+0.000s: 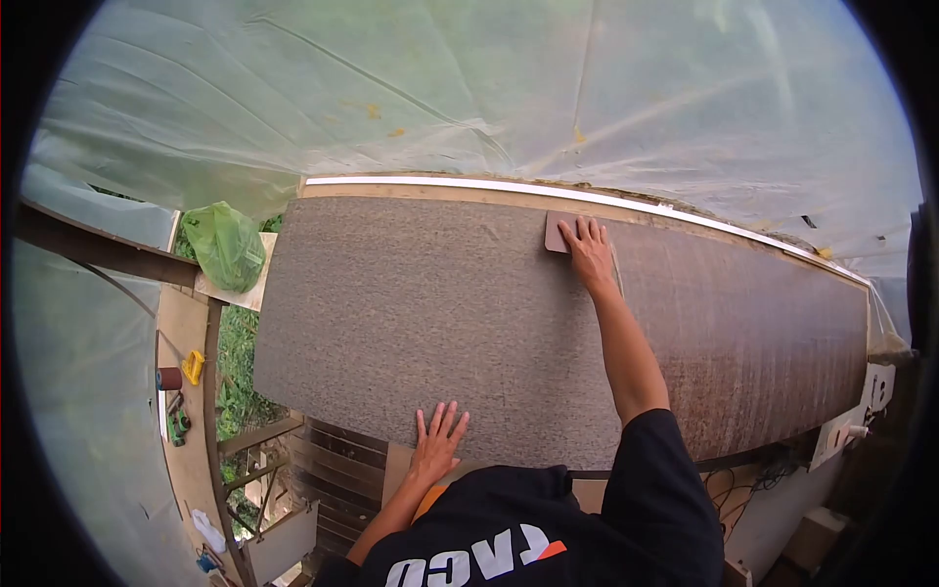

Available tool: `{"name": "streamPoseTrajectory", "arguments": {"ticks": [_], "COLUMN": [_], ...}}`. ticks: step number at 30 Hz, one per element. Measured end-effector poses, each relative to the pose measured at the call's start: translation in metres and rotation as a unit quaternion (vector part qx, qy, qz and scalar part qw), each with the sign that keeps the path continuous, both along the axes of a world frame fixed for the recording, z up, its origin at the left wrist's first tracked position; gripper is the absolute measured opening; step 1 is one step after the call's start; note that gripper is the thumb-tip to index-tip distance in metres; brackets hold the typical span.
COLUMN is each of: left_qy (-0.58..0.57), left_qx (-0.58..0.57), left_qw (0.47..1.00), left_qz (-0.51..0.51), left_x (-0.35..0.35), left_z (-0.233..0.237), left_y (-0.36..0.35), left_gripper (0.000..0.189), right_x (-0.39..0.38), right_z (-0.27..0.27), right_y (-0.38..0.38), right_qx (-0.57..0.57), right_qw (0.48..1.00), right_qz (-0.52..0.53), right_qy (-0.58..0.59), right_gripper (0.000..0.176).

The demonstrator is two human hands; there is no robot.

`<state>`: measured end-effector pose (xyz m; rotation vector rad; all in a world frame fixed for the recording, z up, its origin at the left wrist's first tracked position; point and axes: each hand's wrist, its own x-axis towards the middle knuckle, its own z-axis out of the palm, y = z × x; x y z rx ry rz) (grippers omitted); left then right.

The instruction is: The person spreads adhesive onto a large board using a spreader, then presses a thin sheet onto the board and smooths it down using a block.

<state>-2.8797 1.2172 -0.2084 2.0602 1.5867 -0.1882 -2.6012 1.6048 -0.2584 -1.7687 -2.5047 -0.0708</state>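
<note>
A large grey-brown speckled sheet [421, 293] lies flat across the work surface. Near its far edge, my right hand [589, 252] presses on a flat brownish-pink block [558, 233], with the fingers over the block's right part. My left hand [438, 445] rests with spread fingers on the sheet's near edge and holds nothing. To the right of my right arm lies a darker brown, streaked surface [743, 333], with a thin light line at the join near my right wrist.
A white strip [489, 184] runs along the far edge, before plastic sheeting [391, 88]. A green bag [225, 247] sits at the left. On a left-hand shelf are a yellow object [194, 367] and a dark red roll [169, 379]. Cables [748, 489] hang at the lower right.
</note>
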Motion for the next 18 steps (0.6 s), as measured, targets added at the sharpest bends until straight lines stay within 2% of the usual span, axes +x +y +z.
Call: {"name": "streamPoseTrajectory", "arguments": {"ticks": [6,9,11,14,15,18], "left_qy": [-0.01,-0.014,-0.015,-0.02,-0.021,-0.017], "left_qx": [-0.008,-0.005,-0.005,0.006,0.009,0.01], "left_qw": [1.0,1.0,1.0,1.0,1.0,1.0], "left_qz": [0.005,0.006,0.007,0.006,0.007,0.005], "left_x": [-0.001,-0.002,-0.002,-0.003,-0.003,-0.003], "left_z": [-0.004,-0.007,-0.009,-0.013,-0.013,-0.011], "left_y": [-0.001,-0.002,-0.003,-0.005,-0.005,-0.005], "left_gripper": [0.103,0.104,0.105,0.107,0.108,0.108], "right_x": [-0.003,-0.002,0.003,0.006,0.01,0.019], "right_z": [-0.014,0.014,0.042,0.077,0.079,0.071], "right_y": [-0.005,-0.018,-0.019,-0.011,-0.005,0.017], "right_qx": [0.032,0.014,-0.113,-0.1,-0.07,-0.07], "right_qw": [0.999,0.999,0.989,0.988,0.99,0.995], "right_qz": [0.027,0.039,0.056,-0.013,-0.002,0.002], "right_qy": [-0.009,-0.023,0.073,0.115,0.126,0.074], "right_gripper": [0.056,0.055,0.045,0.048,0.05,0.052]}}
